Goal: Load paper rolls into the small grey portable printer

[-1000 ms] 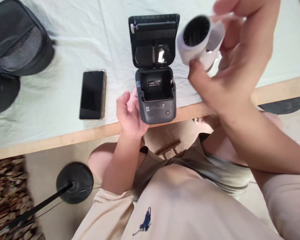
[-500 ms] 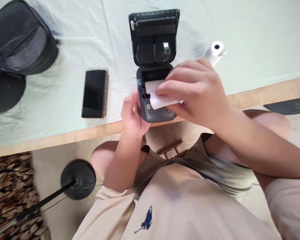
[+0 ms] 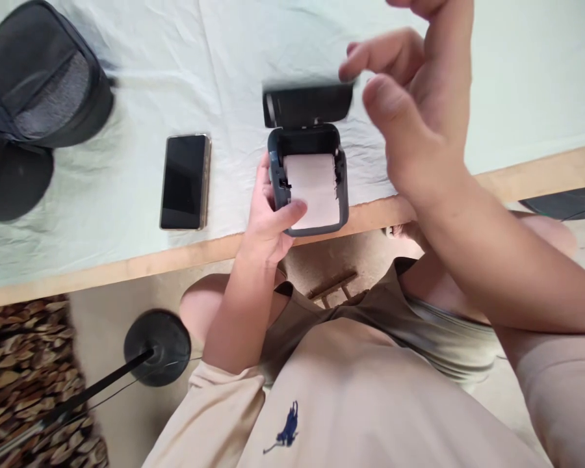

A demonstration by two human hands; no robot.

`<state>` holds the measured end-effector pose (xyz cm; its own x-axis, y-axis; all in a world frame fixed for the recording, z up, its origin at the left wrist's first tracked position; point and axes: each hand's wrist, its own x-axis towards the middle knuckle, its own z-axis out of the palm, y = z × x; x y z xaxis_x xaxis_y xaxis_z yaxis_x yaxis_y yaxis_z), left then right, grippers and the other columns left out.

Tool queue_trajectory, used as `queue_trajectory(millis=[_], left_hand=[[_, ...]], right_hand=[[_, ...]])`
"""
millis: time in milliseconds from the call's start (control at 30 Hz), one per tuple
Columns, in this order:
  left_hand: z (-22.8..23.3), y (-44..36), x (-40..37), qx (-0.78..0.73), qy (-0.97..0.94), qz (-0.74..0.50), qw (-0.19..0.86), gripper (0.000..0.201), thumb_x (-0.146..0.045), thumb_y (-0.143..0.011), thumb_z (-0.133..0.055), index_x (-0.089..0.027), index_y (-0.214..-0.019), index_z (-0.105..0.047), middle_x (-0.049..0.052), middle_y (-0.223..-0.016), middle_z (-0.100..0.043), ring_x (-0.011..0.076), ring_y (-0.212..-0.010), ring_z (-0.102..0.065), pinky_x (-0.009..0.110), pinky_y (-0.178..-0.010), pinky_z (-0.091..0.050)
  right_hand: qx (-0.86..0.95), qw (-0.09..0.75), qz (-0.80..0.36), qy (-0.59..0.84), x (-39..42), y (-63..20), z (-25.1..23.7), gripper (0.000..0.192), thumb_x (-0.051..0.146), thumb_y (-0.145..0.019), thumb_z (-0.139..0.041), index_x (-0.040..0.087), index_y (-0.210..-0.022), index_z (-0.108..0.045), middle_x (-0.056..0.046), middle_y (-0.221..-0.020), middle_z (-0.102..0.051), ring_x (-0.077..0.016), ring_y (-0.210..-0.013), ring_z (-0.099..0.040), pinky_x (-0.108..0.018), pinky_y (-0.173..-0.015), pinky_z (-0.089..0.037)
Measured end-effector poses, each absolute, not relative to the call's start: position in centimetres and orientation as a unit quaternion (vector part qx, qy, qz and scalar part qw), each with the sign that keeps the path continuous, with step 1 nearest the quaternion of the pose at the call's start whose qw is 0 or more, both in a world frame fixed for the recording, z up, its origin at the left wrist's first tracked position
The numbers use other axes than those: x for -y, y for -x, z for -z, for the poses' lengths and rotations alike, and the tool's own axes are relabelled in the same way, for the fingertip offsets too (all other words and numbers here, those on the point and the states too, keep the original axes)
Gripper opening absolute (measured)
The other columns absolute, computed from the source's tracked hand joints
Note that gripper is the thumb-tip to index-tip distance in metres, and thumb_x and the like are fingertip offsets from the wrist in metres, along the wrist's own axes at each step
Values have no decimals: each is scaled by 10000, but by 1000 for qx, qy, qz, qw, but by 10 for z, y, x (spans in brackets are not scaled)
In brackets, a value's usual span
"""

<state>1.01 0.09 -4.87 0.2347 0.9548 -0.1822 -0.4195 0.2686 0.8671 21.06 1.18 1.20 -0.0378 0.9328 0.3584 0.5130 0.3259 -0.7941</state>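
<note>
Printer (image 3: 308, 188) upright, paper facing the person | left hand (image 3: 268, 218) grips its side | right hand (image 3: 409, 110) open at lid (image 3: 307, 104)

Phone (image 3: 185, 182) face-up on pale cloth (image 3: 127, 65); black bag (image 3: 39, 78) far left.

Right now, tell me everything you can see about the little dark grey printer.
The small dark grey plastic label printer sits at the front edge of the cloth-covered wooden table. Its lid is half raised and blurred, fingertips of the right hand at its corner. White paper fills the open bay. The left hand grips its left side.
</note>
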Motion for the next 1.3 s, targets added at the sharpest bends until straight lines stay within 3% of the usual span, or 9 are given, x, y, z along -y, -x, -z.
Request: queue_trajectory(millis=[167, 267, 367, 500, 700, 967, 1067, 1200, 1300], left_hand=[[50, -10, -2, -370, -345, -490, 710, 937, -303, -618, -1024, -373, -1469, -639, 29, -1261, -785, 427, -1521, -636, 507, -1197, -586], [44, -13, -1, -335, -328, -498, 729, 740, -309, -703, -948, -339, -1392, -679, 28, -1244, -800, 409, -1574, -584, 501, -1233, -554], [35, -16, -2, -290, -288, -501, 763, 403, -449, -899, -706, -265, -1258, -726, 73, -1258, -817, 399, -1623, -517, 506, -1238, -542], [31, -17, -4, -297, -257, -496, 774, 362, -501, -1003, -515, -252, -1150, -733, 96, -1231, -839, 398, -1627, -499, 535, -1232, -530], [36, -19, -9, -372, -244, -522, 727, 342, -374, -1093, -438, -265, -884, -687, 65, -879, -820, 322, -1596, -530, 466, -1246, -514], [29, -21, -14, -473, -158, -512, 699, 418, -218, -1067, -437, -254, -674, -575, 11, -629, -585, 214, -889, -734, 341, -896, -599], [29, -20, -12, -449, -177, -527, 700, 374, -251, -1052, -470, -262, -722, -645, 52, -761, -746, 274, -1168, -760, 372, -1031, -597], [29, -18, -9, -360, -220, -506, 752, 436, -486, -1075, -402, -247, -959, -747, 117, -1143, -850, 363, -1596, -544, 505, -1236, -533], [30, -18, -7, -329, -241, -483, 775, 570, -590, -1083, -333, -199, -1050, -746, 148, -1273, -821, 389, -1631, -509, 559, -1262, -524]], right_hand=[[692, 516, -215, 456, -16, -212, -3, 279, 366, -979, -558, 325, -1255, -576, -34, -1435, -673, -278, -1375, -706, -438, -1077, -578], [695, 458, -294, 470, -18, -210, 8, 351, 362, -938, -654, 285, -1277, -599, -71, -1420, -727, -299, -1386, -687, -430, -1033, -590], [706, 398, -356, 465, -20, -208, 17, 433, 368, -926, -681, 288, -1344, -601, -60, -1313, -751, -263, -1149, -746, -396, -922, -615], [704, 395, -363, 465, -20, -207, 21, 442, 372, -923, -726, 296, -1343, -612, -51, -1301, -737, -239, -1034, -727, -374, -861, -617], [715, 395, -366, 446, -16, -212, 16, 447, 388, -954, -687, 288, -1383, -613, -67, -1370, -727, -254, -1142, -725, -400, -945, -626], [735, 375, -390, 409, -14, -227, 6, 582, 424, -853, -827, 375, -1405, -648, -24, -1547, -677, -320, -1428, -666, -465, -1200, -599], [745, 379, -342, 429, -13, -228, 1, 552, 436, -858, -835, 358, -1376, -661, -43, -1493, -685, -323, -1414, -648, -436, -1092, -638], [707, 455, -245, 484, -8, -219, -9, 373, 452, -917, -816, 273, -1197, -648, -6, -971, -669, -210, -837, -706, -365, -719, -577], [648, 525, -244, 495, -2, -209, -18, 142, 354, -1035, -672, 263, -1009, -567, 15, -991, -633, -143, -689, -694, -318, -540, -471]])
